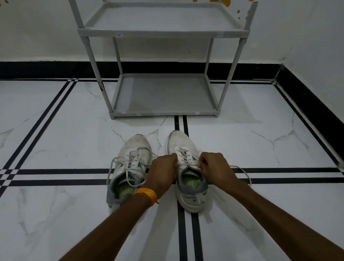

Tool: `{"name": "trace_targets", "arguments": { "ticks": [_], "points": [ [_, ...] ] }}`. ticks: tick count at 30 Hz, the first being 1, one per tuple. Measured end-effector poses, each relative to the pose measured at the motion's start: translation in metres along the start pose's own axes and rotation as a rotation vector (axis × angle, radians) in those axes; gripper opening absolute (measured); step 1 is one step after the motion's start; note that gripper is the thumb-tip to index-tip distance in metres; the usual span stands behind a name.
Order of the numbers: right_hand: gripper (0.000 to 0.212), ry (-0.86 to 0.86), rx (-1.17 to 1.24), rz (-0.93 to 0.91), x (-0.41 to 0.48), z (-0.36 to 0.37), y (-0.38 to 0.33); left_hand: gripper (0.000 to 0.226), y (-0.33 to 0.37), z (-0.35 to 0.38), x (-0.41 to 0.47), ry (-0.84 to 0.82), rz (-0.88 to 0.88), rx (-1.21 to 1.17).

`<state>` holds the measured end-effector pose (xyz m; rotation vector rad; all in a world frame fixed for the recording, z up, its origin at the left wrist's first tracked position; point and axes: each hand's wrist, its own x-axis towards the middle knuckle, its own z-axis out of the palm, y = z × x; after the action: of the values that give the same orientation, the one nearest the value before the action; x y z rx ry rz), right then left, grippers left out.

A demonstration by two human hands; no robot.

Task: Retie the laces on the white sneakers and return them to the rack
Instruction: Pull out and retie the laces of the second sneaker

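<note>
Two white sneakers stand side by side on the floor, toes pointing at the rack. The left sneaker (134, 147) has loose laces spread over its top and side. The right sneaker (181, 142) sits between my hands. My left hand (163, 170) grips the lace at the shoe's left side, an orange band on its wrist. My right hand (215, 165) pinches the lace at the shoe's right side; a loose lace end (245, 173) trails on the floor to the right. The grey two-shelf rack (165, 108) stands just beyond the shoes, both shelves bare.
The floor is white marble tile (60, 211) with black stripes. A white wall with black skirting (38, 68) runs behind the rack, and a second wall meets it at the right corner (281, 68).
</note>
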<state>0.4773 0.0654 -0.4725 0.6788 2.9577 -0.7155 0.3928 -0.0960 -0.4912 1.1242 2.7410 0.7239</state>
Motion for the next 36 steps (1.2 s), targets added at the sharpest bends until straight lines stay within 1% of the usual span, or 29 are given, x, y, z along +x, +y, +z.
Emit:
{"name": "trace_targets", "arguments": {
  "ticks": [3, 4, 5, 7, 9, 10, 12, 17, 20, 23, 28, 32, 36],
  "points": [
    [0.023, -0.079, -0.007, -0.026, 0.003, -0.016, 0.009, 0.008, -0.004, 0.007, -0.002, 0.060, -0.064, -0.074],
    [0.024, -0.126, 0.039, -0.039, 0.004, -0.024, 0.013, 0.010, -0.006, 0.008, -0.003, 0.074, -0.083, -0.100],
    [0.025, -0.190, 0.132, -0.046, 0.003, -0.032, 0.017, 0.012, -0.007, 0.010, -0.005, 0.087, -0.094, -0.118],
    [0.028, -0.350, 0.414, -0.042, -0.001, -0.043, 0.017, 0.013, -0.008, 0.013, -0.007, 0.108, -0.102, -0.129],
    [0.029, -0.411, 0.665, -0.018, -0.002, -0.044, 0.012, 0.014, -0.005, 0.014, -0.009, 0.114, -0.104, -0.131],
    [0.026, -0.395, 0.773, 0.002, -0.001, -0.041, 0.008, 0.014, -0.003, 0.015, -0.010, 0.116, -0.102, -0.137],
    [0.020, -0.311, 0.945, 0.036, 0.004, -0.030, 0.000, 0.015, -0.002, 0.015, -0.011, 0.110, -0.098, -0.154],
    [0.019, -0.158, 1.122, 0.096, 0.010, -0.007, -0.011, 0.015, -0.005, 0.013, -0.012, 0.094, -0.090, -0.192],
    [0.025, -0.090, 1.123, 0.121, 0.008, -0.005, -0.012, 0.013, -0.008, 0.011, -0.011, 0.088, -0.075, -0.208],
    [0.027, -0.044, 1.027, 0.131, 0.009, -0.003, -0.009, 0.009, -0.012, 0.009, -0.012, 0.089, -0.067, -0.215],
    [0.030, -0.012, 0.846, 0.072, 0.010, 0.005, -0.009, 0.008, -0.014, 0.006, -0.011, 0.103, -0.077, -0.148],
    [0.029, 0.010, 0.806, 0.061, 0.012, 0.008, -0.010, 0.008, -0.014, 0.006, -0.007, 0.098, -0.077, -0.123],
    [0.032, 0.011, 0.747, 0.047, 0.012, 0.008, -0.009, 0.012, -0.016, 0.003, -0.005, 0.071, -0.068, -0.077]
  ]
}}
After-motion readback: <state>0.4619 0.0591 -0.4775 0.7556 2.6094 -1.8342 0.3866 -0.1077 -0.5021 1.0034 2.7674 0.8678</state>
